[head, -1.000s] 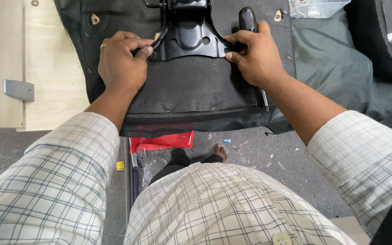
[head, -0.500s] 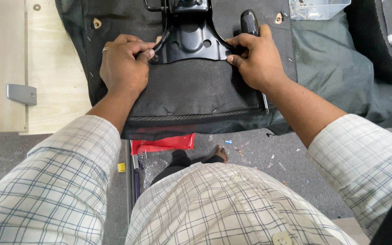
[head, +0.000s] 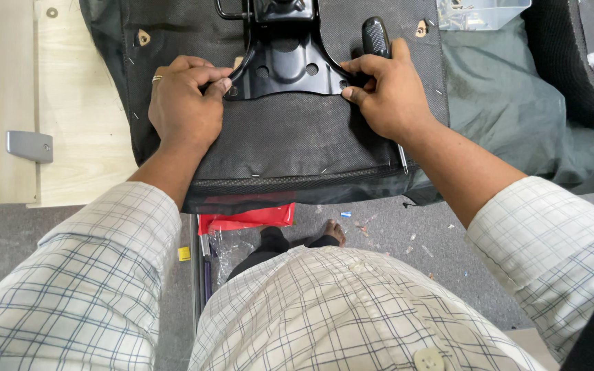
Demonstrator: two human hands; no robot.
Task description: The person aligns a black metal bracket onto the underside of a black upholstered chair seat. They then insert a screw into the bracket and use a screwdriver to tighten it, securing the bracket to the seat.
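Not much has moved over the last second, honestly. Both hands sit at the same two corners of the black metal bracket as they did a second ago; the view just drifts a hair. So whatever lining-up is going on, the plate looks settled where it is rather than being slid around. That's my read, anyway.

The bracket lies flat on the upturned seat base, a black fabric-covered panel on the wooden worktop, its near edge hanging just over the worktop's near side. The plate sits toward the far middle of the panel.

Left hand: curled, fingers bent in and pressing on the near-left corner of the bracket, thumb tucked alongside. There's a ring on one finger. It's more a pinch or press on the plate's edge than a full wrap.

Right hand: fingertips clamped on the near-right corner of the bracket, and at the same time it keeps a screwdriver trapped under the palm. The black handle pokes out on the far side of the hand, and the thin shaft comes out on the near side by the wrist. So that grip is closed on the tool while the fingers steady the plate.

Around it: a grey-green cover sheet to the right, a clear bag of hardware at the far right, a small grey metal plate on the left of the worktop, and something red down on the floor under the worktop's edge.
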